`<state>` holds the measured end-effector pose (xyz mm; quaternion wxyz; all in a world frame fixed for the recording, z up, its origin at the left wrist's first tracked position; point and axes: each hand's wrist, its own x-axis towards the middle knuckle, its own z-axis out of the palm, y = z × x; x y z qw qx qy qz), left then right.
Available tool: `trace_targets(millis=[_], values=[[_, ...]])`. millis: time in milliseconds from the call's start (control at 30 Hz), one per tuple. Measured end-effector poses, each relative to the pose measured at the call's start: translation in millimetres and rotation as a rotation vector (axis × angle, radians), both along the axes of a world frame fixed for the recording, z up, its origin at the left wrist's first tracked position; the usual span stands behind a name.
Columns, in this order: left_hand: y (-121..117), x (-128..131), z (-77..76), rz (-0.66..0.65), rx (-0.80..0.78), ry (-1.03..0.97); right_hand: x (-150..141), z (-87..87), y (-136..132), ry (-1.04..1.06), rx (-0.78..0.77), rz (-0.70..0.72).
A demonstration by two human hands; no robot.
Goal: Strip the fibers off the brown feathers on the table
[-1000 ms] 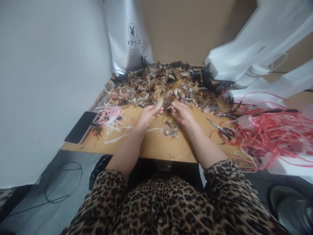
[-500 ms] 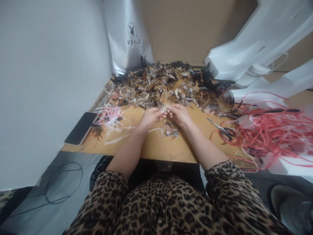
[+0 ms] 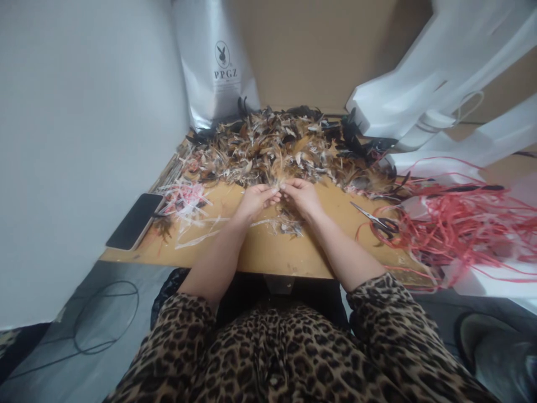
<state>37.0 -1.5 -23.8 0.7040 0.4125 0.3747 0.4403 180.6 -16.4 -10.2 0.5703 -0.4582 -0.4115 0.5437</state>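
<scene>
My left hand (image 3: 258,200) and my right hand (image 3: 302,196) meet in front of a big heap of brown, white and black feathers (image 3: 260,143). Between them they pinch a small bunch of light-brown feathers (image 3: 277,172) by its pale base, with the tips fanned upward. Thumbs and forefingers of both hands press together there, almost touching. Under my hands a little clump of feather scraps (image 3: 291,226) lies on the wooden table (image 3: 268,254). It cannot be made out how many feathers are in the bunch.
Scissors (image 3: 377,219) lie right of my hands, beside a large tangle of red plastic ribbon (image 3: 465,224). To the left are a phone (image 3: 134,221) and pink-white strips (image 3: 184,197). A silver bag (image 3: 218,67) stands behind the heap; a white bottle (image 3: 428,127) is at the back right.
My right hand has moved left to meet my left hand, and both now grip the feather bunch. A second ago the hands were apart, feathers in the left. The view has shifted slightly.
</scene>
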Motion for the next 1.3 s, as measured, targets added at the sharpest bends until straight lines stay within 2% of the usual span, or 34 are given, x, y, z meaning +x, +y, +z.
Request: trace_targets(millis=[367,667,833,900,1000,1167,1300], values=[[0.3,0.6,-3.4,-0.028,0.086,0.103,0.6,0.4,-0.6,-0.048,0.035,-0.020],[-3.8,2.3,0.7,-0.039,0.166,0.167,0.8,-1.6,-0.7,-0.040,0.018,0.000],[-0.3,-2.0,0.3,0.014,0.160,0.137,10.8,1.5,4.1,-0.004,0.044,-0.047],[3.0,-5.3,0.1,0.079,0.153,0.100,19.4,-0.4,8.3,-0.067,0.085,-0.106],[7.3,-9.9,0.0,0.157,0.131,0.031,30.9,-8.7,14.7,-0.298,0.171,-0.169],[9.4,-11.7,-0.2,0.198,0.104,-0.017,34.3,-25.0,20.7,-0.723,0.278,-0.098],[8.4,-10.4,1.2,0.228,0.097,-0.017,26.2,-27.7,17.6,-0.868,0.372,-0.081]])
